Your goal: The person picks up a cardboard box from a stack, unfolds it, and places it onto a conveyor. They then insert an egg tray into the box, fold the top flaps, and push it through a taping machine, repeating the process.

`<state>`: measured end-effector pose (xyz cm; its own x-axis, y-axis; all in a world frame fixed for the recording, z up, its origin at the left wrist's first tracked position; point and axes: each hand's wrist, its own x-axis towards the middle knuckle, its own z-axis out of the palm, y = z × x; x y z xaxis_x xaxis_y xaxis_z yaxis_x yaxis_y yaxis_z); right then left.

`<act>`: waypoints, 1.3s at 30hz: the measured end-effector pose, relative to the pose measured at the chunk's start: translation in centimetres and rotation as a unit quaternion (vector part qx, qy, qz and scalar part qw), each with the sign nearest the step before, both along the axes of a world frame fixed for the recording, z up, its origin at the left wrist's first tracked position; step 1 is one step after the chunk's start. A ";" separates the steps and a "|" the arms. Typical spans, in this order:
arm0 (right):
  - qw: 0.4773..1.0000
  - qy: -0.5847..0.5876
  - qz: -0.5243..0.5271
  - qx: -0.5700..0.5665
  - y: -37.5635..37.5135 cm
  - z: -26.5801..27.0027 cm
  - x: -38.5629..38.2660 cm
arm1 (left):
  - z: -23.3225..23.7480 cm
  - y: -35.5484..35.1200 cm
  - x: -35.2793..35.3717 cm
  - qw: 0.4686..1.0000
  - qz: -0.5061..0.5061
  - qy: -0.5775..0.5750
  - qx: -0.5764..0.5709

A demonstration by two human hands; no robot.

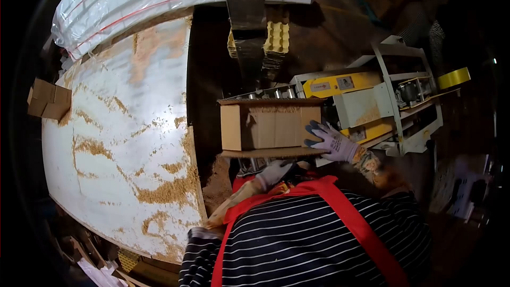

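An open cardboard box (272, 130) stands before me on a roller conveyor, with a little sawdust-like material along its far inner side. My right hand (336, 143), in a light glove with dark fingertips, lies on the box's right end with its fingers spread. Close to my red apron (313, 187), my left hand (275, 174) wears a similar glove and sits just below the box's near edge. Its fingers are smeared and partly turned away, so I cannot see whether they hold anything.
A white table (127, 143) strewn with sawdust-like shavings is at left, with a small cardboard box (49, 99) on its far-left edge. Right of the conveyor stands a machine with yellow panels (342, 84). Yellow egg trays (276, 37) are stacked behind a dark post (244, 5).
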<state>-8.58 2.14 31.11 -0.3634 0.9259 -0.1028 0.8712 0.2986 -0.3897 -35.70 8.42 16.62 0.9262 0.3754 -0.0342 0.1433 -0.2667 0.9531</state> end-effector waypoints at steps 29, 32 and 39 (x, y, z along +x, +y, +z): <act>0.937 -0.078 -0.258 0.221 11.6 6.1 -4.5 | 8.6 9.0 -3.3 0.854 0.456 -0.118 -0.221; 0.982 -0.027 -0.175 0.070 11.3 -0.6 -6.7 | 7.3 7.9 -3.4 0.839 0.481 -0.096 -0.235; 0.989 -0.038 -0.142 0.030 5.8 -1.6 -8.2 | 5.3 12.5 -4.4 0.810 0.484 -0.094 -0.318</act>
